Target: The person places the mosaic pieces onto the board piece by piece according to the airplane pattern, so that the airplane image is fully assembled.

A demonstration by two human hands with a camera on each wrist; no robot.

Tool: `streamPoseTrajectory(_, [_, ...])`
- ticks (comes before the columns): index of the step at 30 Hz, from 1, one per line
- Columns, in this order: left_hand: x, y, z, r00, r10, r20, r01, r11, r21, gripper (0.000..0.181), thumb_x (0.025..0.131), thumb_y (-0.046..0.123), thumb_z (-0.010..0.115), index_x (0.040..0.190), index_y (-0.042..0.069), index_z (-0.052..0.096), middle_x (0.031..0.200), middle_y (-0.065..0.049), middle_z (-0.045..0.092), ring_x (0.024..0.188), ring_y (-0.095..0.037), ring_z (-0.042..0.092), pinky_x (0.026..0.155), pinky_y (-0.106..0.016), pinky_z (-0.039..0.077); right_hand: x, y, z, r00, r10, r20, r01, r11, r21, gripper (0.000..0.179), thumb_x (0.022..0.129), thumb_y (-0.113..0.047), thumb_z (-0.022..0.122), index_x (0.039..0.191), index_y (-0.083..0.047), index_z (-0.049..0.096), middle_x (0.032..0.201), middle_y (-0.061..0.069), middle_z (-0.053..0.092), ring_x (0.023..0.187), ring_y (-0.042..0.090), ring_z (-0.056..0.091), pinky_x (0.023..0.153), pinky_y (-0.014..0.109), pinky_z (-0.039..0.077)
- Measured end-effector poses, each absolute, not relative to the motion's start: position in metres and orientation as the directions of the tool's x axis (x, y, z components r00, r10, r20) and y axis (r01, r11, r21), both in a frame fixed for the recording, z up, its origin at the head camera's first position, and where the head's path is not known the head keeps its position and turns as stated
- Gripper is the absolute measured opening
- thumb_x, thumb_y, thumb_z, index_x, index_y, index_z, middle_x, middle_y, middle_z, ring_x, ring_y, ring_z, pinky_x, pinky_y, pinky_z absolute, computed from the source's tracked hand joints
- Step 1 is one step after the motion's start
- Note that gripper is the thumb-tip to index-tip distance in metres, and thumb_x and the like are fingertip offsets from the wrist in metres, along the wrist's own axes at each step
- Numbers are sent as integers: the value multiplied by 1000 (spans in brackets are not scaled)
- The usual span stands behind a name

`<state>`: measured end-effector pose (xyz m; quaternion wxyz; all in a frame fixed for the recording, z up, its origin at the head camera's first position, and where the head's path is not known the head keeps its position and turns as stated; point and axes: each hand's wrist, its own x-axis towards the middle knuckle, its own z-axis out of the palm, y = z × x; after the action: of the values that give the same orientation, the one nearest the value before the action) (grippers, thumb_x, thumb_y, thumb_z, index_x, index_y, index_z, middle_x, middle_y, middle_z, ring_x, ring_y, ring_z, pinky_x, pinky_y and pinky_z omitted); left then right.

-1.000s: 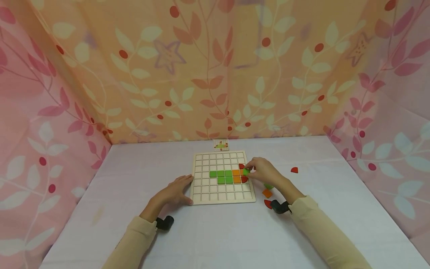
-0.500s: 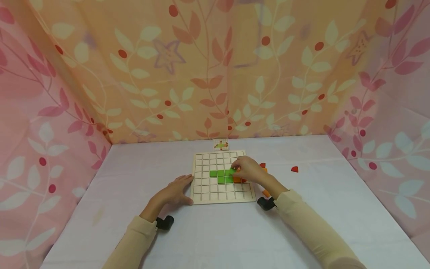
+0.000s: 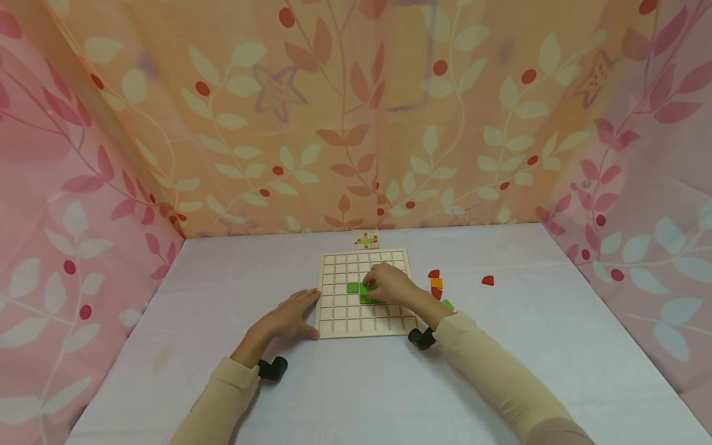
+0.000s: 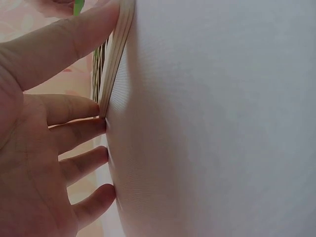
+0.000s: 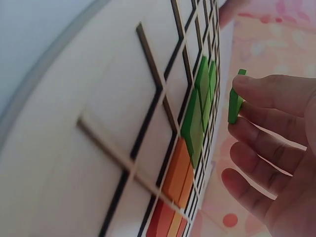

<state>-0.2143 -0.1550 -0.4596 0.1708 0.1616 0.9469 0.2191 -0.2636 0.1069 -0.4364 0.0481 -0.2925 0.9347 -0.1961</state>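
Note:
A square wooden grid board [image 3: 339, 315] lies on the white table. My left hand [image 3: 290, 315] touches its left edge, fingers fairly straight and thumb by the near corner. Over the middle of the board is my right hand [image 3: 391, 285], pinching a small green tile [image 5: 234, 103] between thumb and fingers. In the right wrist view that tile is tilted and held off the board. Several green tiles [image 5: 193, 128] sit in the grid, with orange tiles [image 5: 177, 170] and a red piece [image 5: 159, 217] beside them. In the head view my right hand hides the orange and red ones.
Right of the board lie loose pieces: red ones [image 3: 436, 295], an orange square [image 3: 436, 283] and a green one [image 3: 447, 305]. A red rounded piece [image 3: 487, 280] lies farther right. A small pattern card [image 3: 365, 239] stands behind the board, before a floral curtain [image 3: 356, 123].
My right hand has moved left across the board with the green tile, from its right side to the middle, uncovering the loose pieces at the right. The left hand has stayed still.

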Motion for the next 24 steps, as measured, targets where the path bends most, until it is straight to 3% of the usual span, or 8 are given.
streamPoseTrajectory(14, [-214, -154, -458, -889, 380, -256, 224, 848, 480, 94, 75, 25, 83, 152, 5, 32, 160, -14, 29, 149, -38, 20, 115, -63, 22, -262, 80, -442, -792, -610, -34, -571, 759, -311, 22, 83, -20, 77, 103, -10, 76, 95, 1, 65, 87, 14, 53, 74, 27, 47])
streamPoseTrajectory(24, [-214, -153, -458, -892, 372, -259, 218, 853, 475, 94, 75, 26, 83, 151, 5, 33, 159, -14, 30, 149, -38, 21, 115, -63, 22, -260, 74, -445, -774, -633, -26, -604, 750, -269, 7, 84, -14, 72, 90, -11, 75, 90, 2, 62, 86, 17, 53, 72, 30, 48])
